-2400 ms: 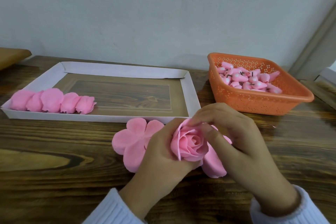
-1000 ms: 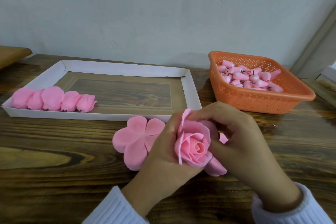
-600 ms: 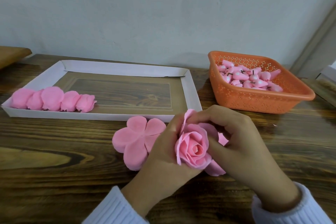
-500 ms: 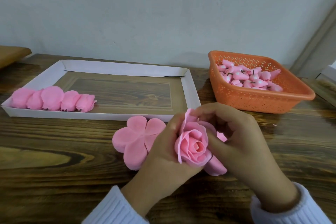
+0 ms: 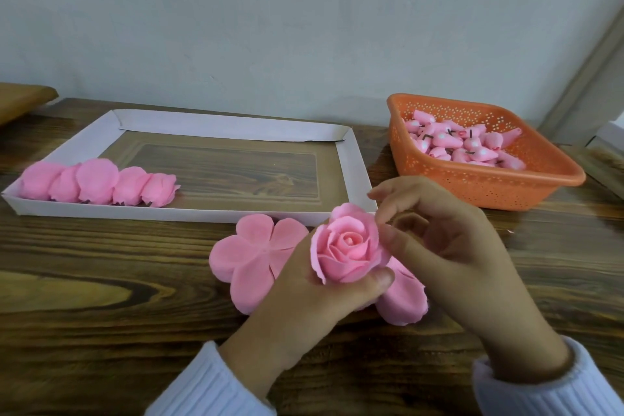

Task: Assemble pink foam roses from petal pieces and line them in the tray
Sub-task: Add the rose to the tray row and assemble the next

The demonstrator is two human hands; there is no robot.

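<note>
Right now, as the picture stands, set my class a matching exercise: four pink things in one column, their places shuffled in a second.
Things
1. rose
2. rose row
3. buds
4. flat petals

Places
A. in the orange basket
B. on the table, in front of the tray
C. in the left hand grip
D. along the tray's near wall, at its left end

Pairs: 1-C, 2-D, 3-A, 4-B
</note>
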